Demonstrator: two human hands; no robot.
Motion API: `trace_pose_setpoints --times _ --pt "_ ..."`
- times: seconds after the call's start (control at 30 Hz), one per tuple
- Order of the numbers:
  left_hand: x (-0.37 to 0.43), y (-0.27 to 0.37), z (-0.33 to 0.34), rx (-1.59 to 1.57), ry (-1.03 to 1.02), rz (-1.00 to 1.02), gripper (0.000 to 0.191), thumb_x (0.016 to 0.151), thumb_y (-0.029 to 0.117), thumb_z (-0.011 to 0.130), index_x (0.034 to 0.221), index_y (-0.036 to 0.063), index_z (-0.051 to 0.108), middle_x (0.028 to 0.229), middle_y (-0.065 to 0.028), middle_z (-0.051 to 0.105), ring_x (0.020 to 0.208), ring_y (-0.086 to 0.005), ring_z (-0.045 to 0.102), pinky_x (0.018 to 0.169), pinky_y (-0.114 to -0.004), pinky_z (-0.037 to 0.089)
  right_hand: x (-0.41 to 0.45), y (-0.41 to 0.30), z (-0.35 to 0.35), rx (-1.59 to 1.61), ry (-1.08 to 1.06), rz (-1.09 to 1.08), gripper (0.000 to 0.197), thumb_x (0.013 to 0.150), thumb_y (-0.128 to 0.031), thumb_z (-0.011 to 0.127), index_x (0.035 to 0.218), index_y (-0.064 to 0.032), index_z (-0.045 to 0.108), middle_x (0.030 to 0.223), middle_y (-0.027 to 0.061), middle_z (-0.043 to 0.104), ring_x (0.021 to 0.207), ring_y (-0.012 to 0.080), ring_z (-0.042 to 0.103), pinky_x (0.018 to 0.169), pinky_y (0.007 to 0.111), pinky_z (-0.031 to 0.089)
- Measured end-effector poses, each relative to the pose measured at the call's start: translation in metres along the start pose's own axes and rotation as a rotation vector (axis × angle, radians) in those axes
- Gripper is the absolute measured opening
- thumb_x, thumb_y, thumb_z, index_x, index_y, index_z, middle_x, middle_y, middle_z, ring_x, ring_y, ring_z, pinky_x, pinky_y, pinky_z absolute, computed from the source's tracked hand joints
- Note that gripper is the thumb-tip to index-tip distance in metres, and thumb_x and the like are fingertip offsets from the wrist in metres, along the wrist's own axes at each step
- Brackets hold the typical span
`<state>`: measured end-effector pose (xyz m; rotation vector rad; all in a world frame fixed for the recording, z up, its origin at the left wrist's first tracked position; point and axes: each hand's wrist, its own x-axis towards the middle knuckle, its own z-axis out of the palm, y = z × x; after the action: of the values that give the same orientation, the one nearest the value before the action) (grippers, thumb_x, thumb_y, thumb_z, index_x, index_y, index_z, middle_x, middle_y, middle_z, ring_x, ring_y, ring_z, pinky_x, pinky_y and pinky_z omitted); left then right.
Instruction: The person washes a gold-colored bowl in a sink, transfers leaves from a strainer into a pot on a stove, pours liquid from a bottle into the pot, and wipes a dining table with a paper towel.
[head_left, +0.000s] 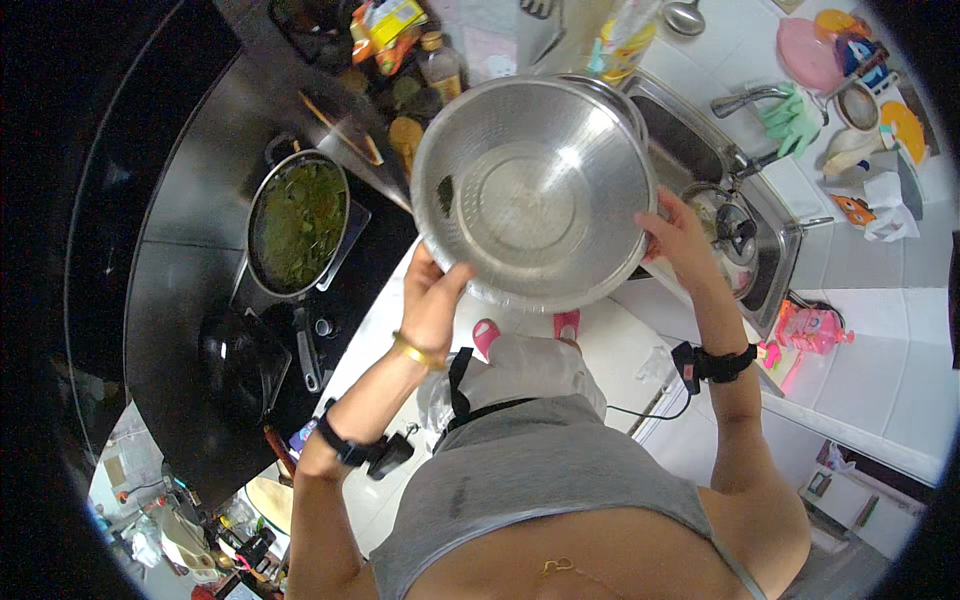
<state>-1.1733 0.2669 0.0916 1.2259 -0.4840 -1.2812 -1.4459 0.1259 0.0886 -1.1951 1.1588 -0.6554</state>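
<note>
A stainless steel colander (525, 202) with small holes is held up in front of me, its inside facing the camera. One dark green leaf (445, 196) clings to its inner left wall. My left hand (435, 292) grips the lower left rim, thumb over the edge. On the right side of the rim is my right hand (675, 240), its fingers closed on the edge. Part of another round metal rim (615, 97) shows behind the colander at the upper right; what it belongs to is hidden. Left of the colander, a frying pan (298, 221) of green leaves in liquid stands on the stove.
The steel sink (761, 289) at right holds a glass lid (735, 225) and other dishes. Green rubber gloves (791, 120) hang by the faucet. A dark wok (240, 360) sits lower left. A bottle (441, 67) and food packets (390, 34) stand at the back.
</note>
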Motion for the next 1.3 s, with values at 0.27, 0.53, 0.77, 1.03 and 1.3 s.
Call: trace_pose_setpoints --times 0.27,0.53,0.77,1.03,1.3 --pt "0.107 -0.056 0.097 -0.166 0.037 0.03 0.027 0.076 -0.009 0.052 0.099 0.0056 0.055 0.088 -0.0041 0.062 0.074 -0.0132 0.06 0.064 -0.026 0.05 0.062 -0.025 -0.088 -0.17 0.156 -0.17 0.035 0.085 -0.01 0.055 0.119 -0.003 0.051 0.089 0.0088 0.066 0.072 0.0176 0.064 0.054 0.028 0.052" --pt "0.14 -0.104 0.152 -0.014 0.085 0.128 0.032 0.073 -0.011 0.052 0.101 0.0053 0.058 0.094 -0.0054 0.063 0.081 -0.0164 0.06 0.07 -0.03 0.051 0.175 -0.031 -0.01 -0.259 -0.322 -0.05 0.054 0.088 -0.046 0.055 0.121 -0.0031 0.051 0.119 0.0085 0.054 0.106 0.0172 0.049 0.092 0.033 0.038" --pt "0.171 -0.122 0.183 0.234 0.106 0.227 0.034 0.071 -0.005 0.06 0.104 0.0047 0.056 0.086 -0.0012 0.059 0.074 -0.0102 0.053 0.065 -0.025 0.044 0.173 -0.032 0.002 0.17 -0.495 0.182 0.052 0.081 -0.052 0.062 0.109 -0.0076 0.056 0.088 0.0019 0.057 0.077 0.013 0.05 0.072 0.025 0.042" --pt "0.209 -0.107 0.191 -0.017 0.217 0.077 0.02 0.071 -0.001 0.061 0.088 0.0078 0.056 0.068 -0.0025 0.056 0.054 -0.0126 0.051 0.045 -0.025 0.039 0.188 -0.026 -0.017 0.144 -0.234 -0.167 0.024 0.083 -0.002 0.062 0.104 0.004 0.053 0.09 0.0112 0.063 0.076 0.0163 0.062 0.065 0.025 0.053" --pt "0.23 -0.118 0.18 -0.169 0.252 -0.109 0.028 0.073 -0.001 0.06 0.099 0.0043 0.052 0.079 -0.0068 0.058 0.067 -0.0201 0.058 0.053 -0.034 0.053 0.169 -0.033 -0.045 0.054 -0.042 -0.18 0.029 0.092 -0.025 0.054 0.105 0.0015 0.052 0.091 0.0077 0.057 0.074 0.0163 0.064 0.063 0.024 0.048"
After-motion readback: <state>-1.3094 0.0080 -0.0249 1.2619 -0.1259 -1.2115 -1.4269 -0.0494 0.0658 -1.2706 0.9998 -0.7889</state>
